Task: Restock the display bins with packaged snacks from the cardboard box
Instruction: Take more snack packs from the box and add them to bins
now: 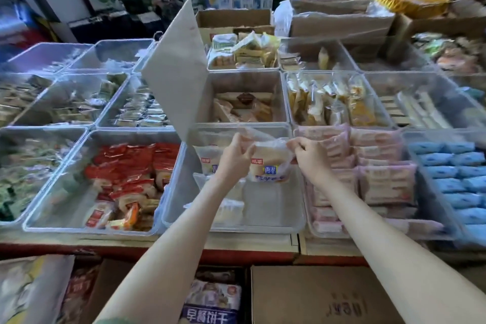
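Both hands, left hand (238,151) and right hand (310,154), pinched one bread packet (271,163) over the near-empty centre bin (299,218); few packets lay inside, so restocking looked barely begun; cardboard box (315,294) sat below.

**Readable print at a snack display**

A purple-and-white plastic biscuit pack (211,308) at the bottom edge of the view carries large white characters on a dark blue band. They read 早餐饼干 and are seen upside down. Just right of it, a brown cardboard box (328,294) bears faint dark printed letters, also upside down and too blurred to read. A clear plastic bread packet (271,163) has a small red tag with white characters and a blue tag below it; both are too blurred to read. Labels on other packets are too small.
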